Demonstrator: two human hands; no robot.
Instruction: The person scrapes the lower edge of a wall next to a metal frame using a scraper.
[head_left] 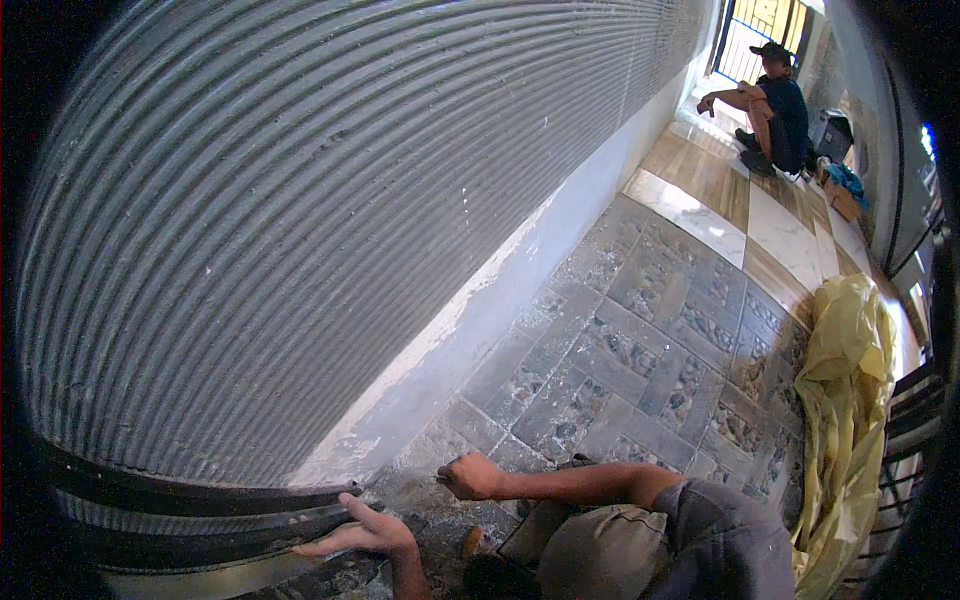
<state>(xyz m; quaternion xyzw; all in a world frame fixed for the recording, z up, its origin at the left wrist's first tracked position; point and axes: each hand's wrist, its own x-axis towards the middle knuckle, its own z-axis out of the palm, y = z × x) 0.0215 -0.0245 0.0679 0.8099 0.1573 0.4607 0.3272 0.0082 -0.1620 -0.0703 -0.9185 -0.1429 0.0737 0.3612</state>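
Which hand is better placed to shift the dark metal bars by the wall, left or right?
Left, probably. The left hand lies open with its fingertips at the ends of the dark metal bars beside the ribbed grey wall. The right hand is a closed fist on the tiled floor, farther from the bars.

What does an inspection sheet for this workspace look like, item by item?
Surface: pebble-patterned tile floor, dusty near the wall.
Job's things: dark curved metal strips low against the ribbed grey wall.
Clutter: crumpled yellow plastic sheet at right.
Grippers: left hand open, fingers pointing at the strips' end; right hand closed in a fist on the floor, contents not visible.
Cables: nothing seen.
Surroundings: another person crouching far down the corridor, bags beside them.
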